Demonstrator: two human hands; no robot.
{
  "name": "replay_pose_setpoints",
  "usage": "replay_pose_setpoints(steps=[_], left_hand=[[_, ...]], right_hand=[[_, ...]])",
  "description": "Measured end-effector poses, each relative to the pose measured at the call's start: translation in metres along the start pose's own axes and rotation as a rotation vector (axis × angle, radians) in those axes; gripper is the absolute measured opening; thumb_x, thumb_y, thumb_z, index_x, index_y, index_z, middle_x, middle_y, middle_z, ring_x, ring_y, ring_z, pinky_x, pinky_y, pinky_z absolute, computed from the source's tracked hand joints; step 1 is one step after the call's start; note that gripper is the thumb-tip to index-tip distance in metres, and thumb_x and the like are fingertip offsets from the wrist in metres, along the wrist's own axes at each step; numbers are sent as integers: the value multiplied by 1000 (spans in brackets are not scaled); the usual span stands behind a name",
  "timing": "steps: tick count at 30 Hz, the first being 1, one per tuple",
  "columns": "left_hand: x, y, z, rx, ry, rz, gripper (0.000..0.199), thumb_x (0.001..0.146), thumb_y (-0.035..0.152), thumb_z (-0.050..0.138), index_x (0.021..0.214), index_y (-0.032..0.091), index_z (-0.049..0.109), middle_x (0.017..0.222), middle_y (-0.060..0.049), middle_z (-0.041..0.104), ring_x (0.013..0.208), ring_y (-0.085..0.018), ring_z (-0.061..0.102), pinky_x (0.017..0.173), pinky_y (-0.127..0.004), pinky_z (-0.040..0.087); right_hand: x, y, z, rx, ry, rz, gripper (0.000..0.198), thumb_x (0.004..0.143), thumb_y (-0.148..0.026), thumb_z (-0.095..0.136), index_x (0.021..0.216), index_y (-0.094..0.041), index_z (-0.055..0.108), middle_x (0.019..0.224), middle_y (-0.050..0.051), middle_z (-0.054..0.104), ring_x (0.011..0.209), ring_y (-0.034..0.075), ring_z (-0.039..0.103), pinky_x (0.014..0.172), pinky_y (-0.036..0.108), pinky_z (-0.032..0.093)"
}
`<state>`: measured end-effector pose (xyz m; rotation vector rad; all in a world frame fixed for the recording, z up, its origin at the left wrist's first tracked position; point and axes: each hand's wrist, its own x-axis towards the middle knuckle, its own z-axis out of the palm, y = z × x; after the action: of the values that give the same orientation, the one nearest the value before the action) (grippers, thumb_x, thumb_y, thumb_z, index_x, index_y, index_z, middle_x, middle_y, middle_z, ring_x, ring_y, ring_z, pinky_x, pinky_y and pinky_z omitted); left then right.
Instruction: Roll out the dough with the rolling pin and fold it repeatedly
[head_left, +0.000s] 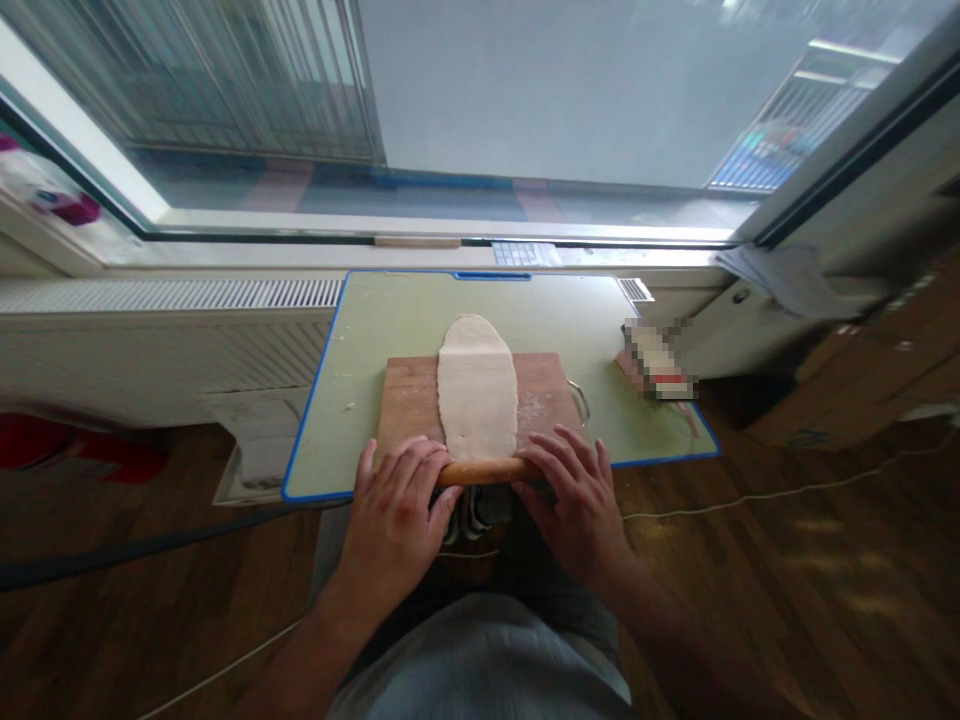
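Note:
A wooden rolling pin (484,470) lies crosswise at the near end of a long oval sheet of dough (478,385). My left hand (401,505) is closed over the pin's left end, thumb underneath. Over its right end my right hand (574,500) rests with curved fingers, the thumb on the near side. The dough is flat and pale, and its far end reaches past the wooden cutting board (411,395) beneath it. White flour dusts the board to the right of the dough. Both ends of the pin are hidden under my hands.
The board sits on a pale green mat with a blue rim (352,340). A metal handle (580,402) sticks out at the board's right. A partly blurred object (660,365) stands on the mat's right side. Behind are a radiator (172,350) and a window; cardboard boxes (862,380) stand right.

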<state>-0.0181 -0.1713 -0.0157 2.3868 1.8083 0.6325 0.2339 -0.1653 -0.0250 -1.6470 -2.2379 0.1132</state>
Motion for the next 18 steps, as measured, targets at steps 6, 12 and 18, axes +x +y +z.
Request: replay_pose_setpoints(steps=[6,12,18], left_hand=[[14,-4,8,62,-56,-19,55,107,50,50,160,37,56,167,-7,56,158,-33,47,133,-64,29],[31,-7,13,102,-76,-52,64,109,58,36,167,31,48,174,-7,44,162,-34,40,131,-64,30],[49,-6,12,125,-80,-83,67,109,61,32,165,30,50,174,-8,45,162,-35,40,131,-64,31]], right_hand=[[6,-8,7,-73,21,58,50,110,-50,50,158,-35,57,165,6,57,161,35,38,132,68,19],[29,-4,8,-126,14,64,54,112,-52,45,161,-32,54,168,7,54,162,34,36,132,65,14],[54,-3,7,-143,14,85,53,112,-55,44,155,-30,62,164,7,58,158,35,41,131,61,19]])
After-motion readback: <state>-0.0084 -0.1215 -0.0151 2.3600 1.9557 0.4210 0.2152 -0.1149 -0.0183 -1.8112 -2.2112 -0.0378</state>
